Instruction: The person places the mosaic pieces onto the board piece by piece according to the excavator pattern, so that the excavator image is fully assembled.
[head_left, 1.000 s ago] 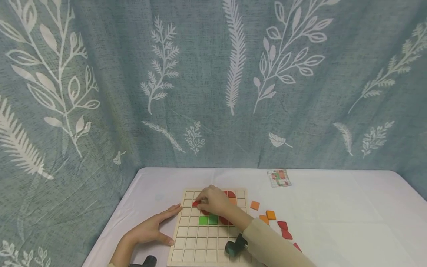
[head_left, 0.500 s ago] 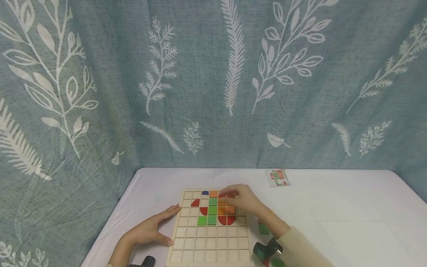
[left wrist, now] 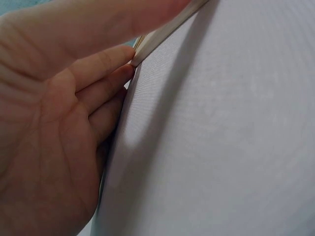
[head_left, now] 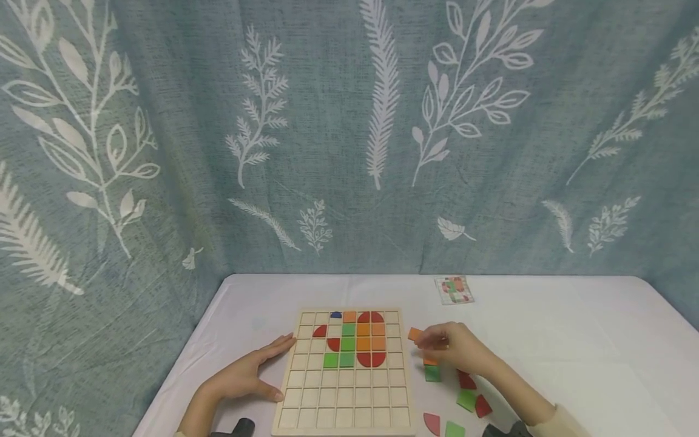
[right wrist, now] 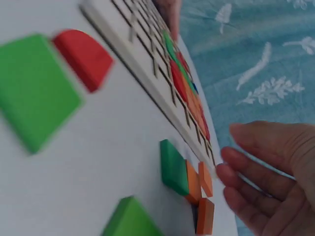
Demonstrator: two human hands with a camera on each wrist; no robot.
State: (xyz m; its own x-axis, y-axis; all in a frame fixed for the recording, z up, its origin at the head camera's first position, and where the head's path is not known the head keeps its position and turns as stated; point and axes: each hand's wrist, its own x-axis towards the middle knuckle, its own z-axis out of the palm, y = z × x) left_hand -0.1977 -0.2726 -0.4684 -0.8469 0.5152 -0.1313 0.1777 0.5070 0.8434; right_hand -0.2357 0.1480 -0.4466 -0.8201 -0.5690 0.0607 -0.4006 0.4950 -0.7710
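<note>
A wooden grid board (head_left: pixel 327 397) lies on the white table, with green, orange and red pieces and a blue one in its upper cells. My left hand (head_left: pixel 243 376) rests at the board's left edge, fingers extended along it; in the left wrist view its fingertips touch the rim. To the right of the board, my right hand (head_left: pixel 455 349) hovers over loose tiles, near an orange tile (head_left: pixel 414 334) and a green tile (head_left: pixel 432 373). In the right wrist view the right hand (right wrist: pixel 270 177) has relaxed fingers, apart from the orange tiles (right wrist: pixel 205 216), and holds nothing.
A small patterned card (head_left: pixel 454 290) lies at the back of the table. Loose red pieces (head_left: pixel 483 406) and green pieces (head_left: pixel 455 430) lie right of the board's lower part. A blue-green curtain (head_left: pixel 349 152) with white leaf prints hangs behind the table.
My right hand has moved from over the board to the loose tiles at its right, uncovering the red and orange pieces in the upper cells. My left hand has stayed in place.
</note>
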